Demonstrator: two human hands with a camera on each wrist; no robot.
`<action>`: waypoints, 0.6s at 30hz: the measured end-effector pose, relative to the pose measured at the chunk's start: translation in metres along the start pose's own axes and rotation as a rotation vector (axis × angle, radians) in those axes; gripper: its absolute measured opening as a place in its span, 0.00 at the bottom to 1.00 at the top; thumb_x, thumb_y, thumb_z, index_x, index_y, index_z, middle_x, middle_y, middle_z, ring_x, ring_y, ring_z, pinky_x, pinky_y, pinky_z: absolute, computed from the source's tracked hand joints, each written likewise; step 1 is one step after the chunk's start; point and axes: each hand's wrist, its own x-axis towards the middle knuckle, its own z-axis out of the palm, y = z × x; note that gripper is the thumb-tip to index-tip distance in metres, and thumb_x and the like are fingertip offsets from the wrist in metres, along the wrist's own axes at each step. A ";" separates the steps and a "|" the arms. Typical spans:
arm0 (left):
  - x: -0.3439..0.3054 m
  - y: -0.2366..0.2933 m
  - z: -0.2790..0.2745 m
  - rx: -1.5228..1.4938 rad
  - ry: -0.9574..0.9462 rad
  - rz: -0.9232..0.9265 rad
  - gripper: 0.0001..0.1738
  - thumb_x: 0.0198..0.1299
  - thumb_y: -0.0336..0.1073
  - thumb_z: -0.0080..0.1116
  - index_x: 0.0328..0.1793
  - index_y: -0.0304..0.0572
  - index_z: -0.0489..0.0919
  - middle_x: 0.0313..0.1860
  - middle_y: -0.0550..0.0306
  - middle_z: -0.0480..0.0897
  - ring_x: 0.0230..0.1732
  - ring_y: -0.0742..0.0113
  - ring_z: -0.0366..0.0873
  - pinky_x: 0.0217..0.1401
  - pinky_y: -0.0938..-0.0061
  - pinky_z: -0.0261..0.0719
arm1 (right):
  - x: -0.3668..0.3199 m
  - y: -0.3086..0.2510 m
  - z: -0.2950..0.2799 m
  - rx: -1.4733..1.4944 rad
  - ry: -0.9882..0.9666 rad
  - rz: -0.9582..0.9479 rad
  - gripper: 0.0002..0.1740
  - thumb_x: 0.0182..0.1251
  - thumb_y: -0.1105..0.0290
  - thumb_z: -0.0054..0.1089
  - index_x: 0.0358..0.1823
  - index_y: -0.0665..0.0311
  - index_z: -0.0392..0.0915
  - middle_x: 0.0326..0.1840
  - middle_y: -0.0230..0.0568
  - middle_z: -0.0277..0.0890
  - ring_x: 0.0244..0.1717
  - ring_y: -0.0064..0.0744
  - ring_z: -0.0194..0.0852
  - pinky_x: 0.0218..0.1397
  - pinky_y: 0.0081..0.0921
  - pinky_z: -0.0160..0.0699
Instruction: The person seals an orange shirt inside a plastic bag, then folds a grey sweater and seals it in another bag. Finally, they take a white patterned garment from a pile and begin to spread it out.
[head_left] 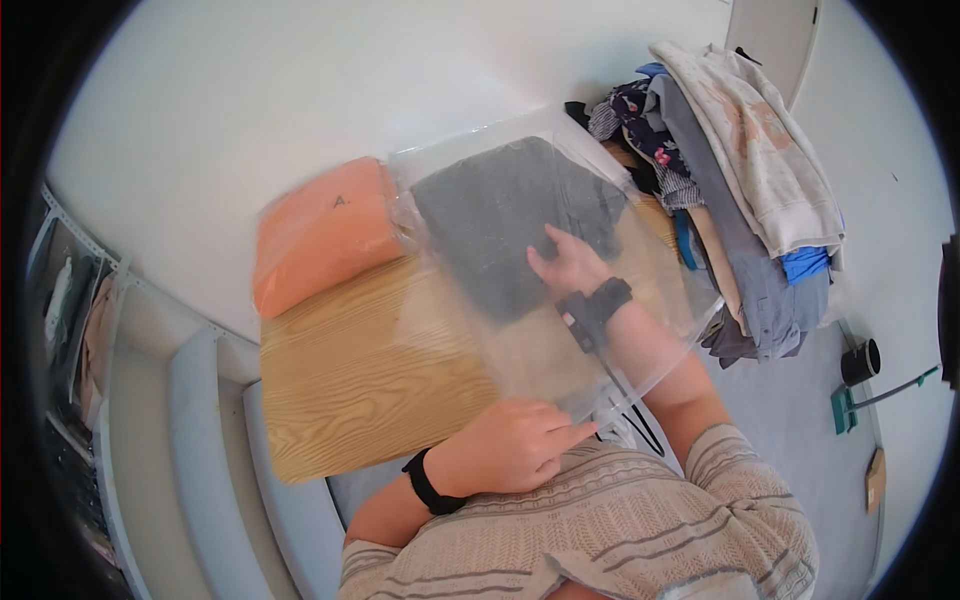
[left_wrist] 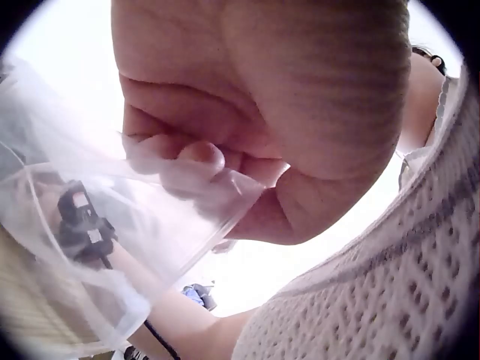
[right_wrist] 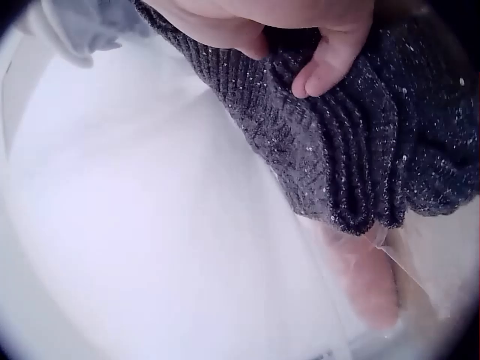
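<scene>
A clear plastic bag (head_left: 540,370) lies over the wooden table, with a folded dark grey knit garment (head_left: 490,220) inside it. My right hand (head_left: 575,265) reaches into the bag and rests on the garment, thumb and finger apart. In the right wrist view the thumb and fingertips touch the ribbed folds of the dark knit (right_wrist: 300,142). Near my waist, my left hand (head_left: 505,445) pinches the near edge of the bag; the left wrist view has the plastic (left_wrist: 217,202) running in between thumb and curled fingers.
An orange garment (head_left: 330,230) in clear plastic lies at the table's back left. On the right, a tall pile of clothes (head_left: 740,170) overhangs the edge. The wood-grain tabletop (head_left: 370,370) ends near my body. A shelf with clothes (head_left: 90,310) stands far left.
</scene>
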 end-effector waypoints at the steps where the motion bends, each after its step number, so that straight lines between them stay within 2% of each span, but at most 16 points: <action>1: -0.001 -0.002 0.001 0.008 0.077 0.009 0.27 0.41 0.27 0.56 0.54 0.43 0.80 0.25 0.59 0.73 0.26 0.62 0.73 0.29 0.70 0.71 | -0.003 -0.003 -0.001 -0.858 0.038 -0.390 0.28 0.65 0.61 0.59 0.59 0.72 0.66 0.52 0.53 0.74 0.49 0.42 0.75 0.52 0.31 0.76; 2: -0.002 -0.003 -0.002 0.013 0.077 0.006 0.27 0.41 0.27 0.56 0.54 0.43 0.80 0.25 0.59 0.73 0.26 0.62 0.73 0.29 0.70 0.71 | 0.000 -0.001 0.002 -0.856 0.034 -0.394 0.28 0.65 0.61 0.59 0.59 0.72 0.66 0.52 0.53 0.74 0.49 0.42 0.75 0.52 0.31 0.76; 4: -0.002 -0.004 -0.003 0.025 0.086 -0.030 0.26 0.41 0.26 0.56 0.52 0.43 0.81 0.24 0.59 0.72 0.26 0.62 0.72 0.29 0.70 0.71 | 0.006 0.010 0.005 -0.937 0.207 -0.494 0.27 0.64 0.62 0.59 0.55 0.79 0.69 0.45 0.57 0.78 0.45 0.38 0.78 0.52 0.31 0.74; 8: -0.001 -0.009 0.004 0.049 0.074 -0.040 0.26 0.41 0.26 0.56 0.52 0.45 0.81 0.24 0.59 0.71 0.26 0.61 0.71 0.30 0.69 0.70 | 0.010 0.023 0.012 -0.741 0.131 -0.436 0.27 0.66 0.65 0.56 0.59 0.80 0.64 0.51 0.56 0.74 0.51 0.42 0.76 0.54 0.32 0.76; 10: 0.000 -0.011 0.005 0.011 0.047 -0.021 0.26 0.41 0.26 0.56 0.52 0.47 0.81 0.24 0.58 0.70 0.26 0.61 0.71 0.29 0.68 0.69 | 0.007 0.022 0.014 -0.152 -0.013 -0.229 0.29 0.67 0.69 0.53 0.64 0.78 0.57 0.56 0.53 0.68 0.57 0.45 0.72 0.57 0.32 0.76; 11: 0.000 -0.012 0.004 0.008 0.041 -0.019 0.26 0.41 0.26 0.56 0.52 0.47 0.81 0.24 0.58 0.70 0.26 0.61 0.71 0.29 0.68 0.69 | 0.009 0.027 0.008 -0.147 -0.008 -0.226 0.29 0.67 0.69 0.53 0.64 0.78 0.57 0.56 0.53 0.68 0.57 0.45 0.72 0.57 0.32 0.76; 13: -0.004 -0.014 0.001 -0.075 0.045 -0.035 0.23 0.44 0.26 0.58 0.51 0.46 0.81 0.23 0.57 0.71 0.25 0.59 0.71 0.28 0.69 0.69 | 0.015 0.041 -0.012 0.200 -0.308 -0.054 0.31 0.68 0.72 0.51 0.69 0.71 0.51 0.59 0.49 0.62 0.61 0.46 0.68 0.61 0.32 0.74; 14: -0.006 -0.012 -0.006 -0.080 0.045 -0.037 0.23 0.44 0.26 0.58 0.51 0.46 0.81 0.23 0.57 0.71 0.25 0.59 0.71 0.28 0.69 0.69 | -0.003 0.034 -0.018 0.200 -0.305 -0.049 0.31 0.68 0.72 0.51 0.69 0.71 0.51 0.59 0.49 0.62 0.61 0.46 0.68 0.61 0.32 0.74; 16: -0.017 -0.006 -0.029 -0.193 0.003 -0.256 0.16 0.49 0.27 0.59 0.47 0.43 0.82 0.23 0.57 0.75 0.24 0.61 0.71 0.28 0.72 0.69 | -0.062 0.015 -0.029 0.482 -0.115 0.087 0.30 0.69 0.66 0.53 0.70 0.66 0.56 0.56 0.49 0.73 0.52 0.38 0.76 0.55 0.27 0.74; 18: -0.040 -0.005 -0.036 -0.254 0.157 -0.508 0.10 0.55 0.31 0.59 0.44 0.42 0.83 0.26 0.53 0.78 0.25 0.61 0.74 0.29 0.72 0.71 | -0.080 0.025 -0.066 0.411 -0.145 0.054 0.32 0.69 0.68 0.52 0.71 0.64 0.53 0.58 0.47 0.71 0.54 0.38 0.75 0.57 0.28 0.73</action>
